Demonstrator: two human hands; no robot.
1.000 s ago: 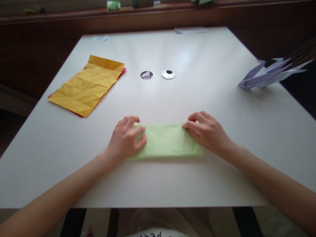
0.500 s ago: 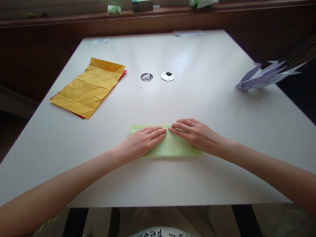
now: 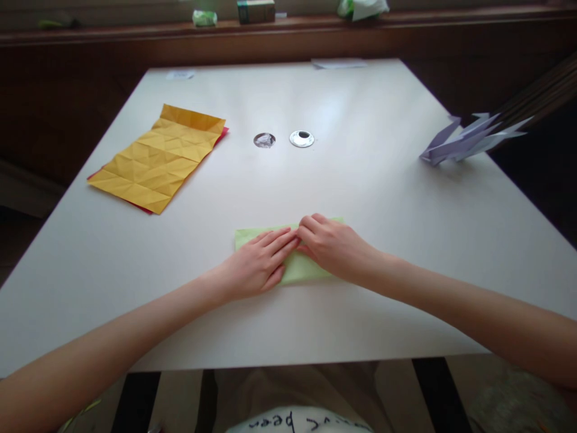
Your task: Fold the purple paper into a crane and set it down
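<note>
A folded light green paper sheet (image 3: 303,270) lies on the white table in front of me, partly covered by both hands. My left hand (image 3: 259,260) rests flat on its left half, fingers stretched toward the sheet's middle. Curled over the right half, my right hand (image 3: 336,248) pinches the paper near the upper middle, its fingertips meeting those of my left hand. The exact grip under the right fingers is hidden.
Creased yellow paper (image 3: 153,159) on top of a red sheet lies at the left. A pale purple folded paper piece (image 3: 455,144) stands near the right edge. Two round table fittings (image 3: 302,139) sit toward the back. Small items, including a box (image 3: 256,11), line the ledge behind.
My right hand has slid left and its fingers have curled in against the left fingertips. The paper's right end has shifted, now with its upper corner raised farther back.
</note>
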